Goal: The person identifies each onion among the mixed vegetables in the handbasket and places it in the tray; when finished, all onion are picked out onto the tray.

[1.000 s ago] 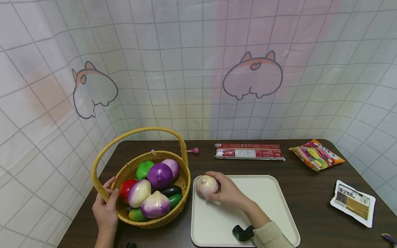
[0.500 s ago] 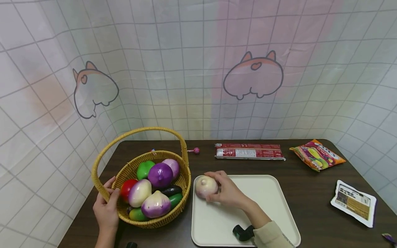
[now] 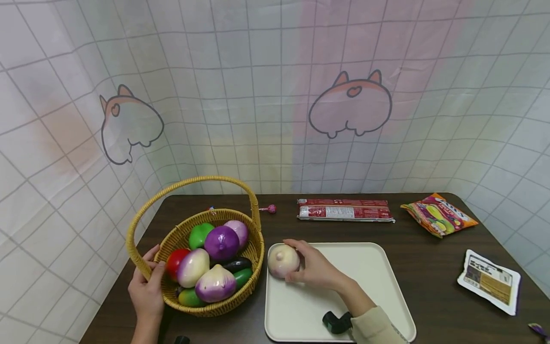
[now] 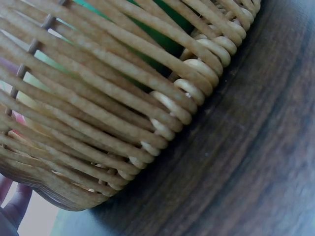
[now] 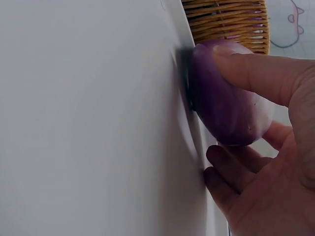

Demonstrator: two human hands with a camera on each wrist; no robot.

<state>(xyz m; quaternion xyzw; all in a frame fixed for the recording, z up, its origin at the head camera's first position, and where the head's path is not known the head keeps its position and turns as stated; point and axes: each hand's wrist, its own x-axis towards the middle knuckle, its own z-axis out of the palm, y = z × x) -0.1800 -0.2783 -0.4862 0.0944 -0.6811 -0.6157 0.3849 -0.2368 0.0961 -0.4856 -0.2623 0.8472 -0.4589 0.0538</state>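
Onion [image 3: 283, 261], pale w/ purple blush, has shifted slightly toward tray [image 3: 369, 267] edge nearest wicker basket [image 3: 215, 306] since a sec ago, right hand [image 3: 315, 267] grip curled round it, left hand [image 3: 147, 291] grip holding basket rim.

Woven wicker basket [image 3: 215, 267], glossy onion [image 3: 283, 260]

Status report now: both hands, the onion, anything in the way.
Left hand grips basket rim. Right hand holds pale purple onion, resting at tray left edge. Basket close beside the onion; tray otherwise bare.
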